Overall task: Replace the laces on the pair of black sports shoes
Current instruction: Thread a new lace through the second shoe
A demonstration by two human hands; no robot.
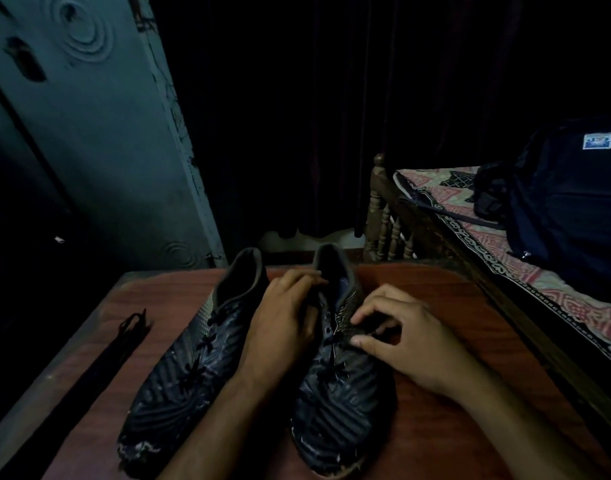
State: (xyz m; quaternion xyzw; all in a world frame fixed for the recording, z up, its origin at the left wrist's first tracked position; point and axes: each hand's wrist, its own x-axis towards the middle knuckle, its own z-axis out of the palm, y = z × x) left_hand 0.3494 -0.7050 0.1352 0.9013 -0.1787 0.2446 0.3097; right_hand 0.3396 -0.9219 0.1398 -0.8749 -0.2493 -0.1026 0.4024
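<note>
Black scuffed right shoe (338,368), left hand (283,327) gripping collar, right hand (408,337) pinching lace (362,330)

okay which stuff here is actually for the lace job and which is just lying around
For the job: right shoe, worked by left hand and right hand; left shoe; spare black laces on the table.

Lying about: backpack, patterned bedspread.

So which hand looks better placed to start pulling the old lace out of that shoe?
Probably the right hand: its fingers already pinch at the lacing of the right shoe. The left hand grips the shoe's collar, seemingly steadying it.
</note>
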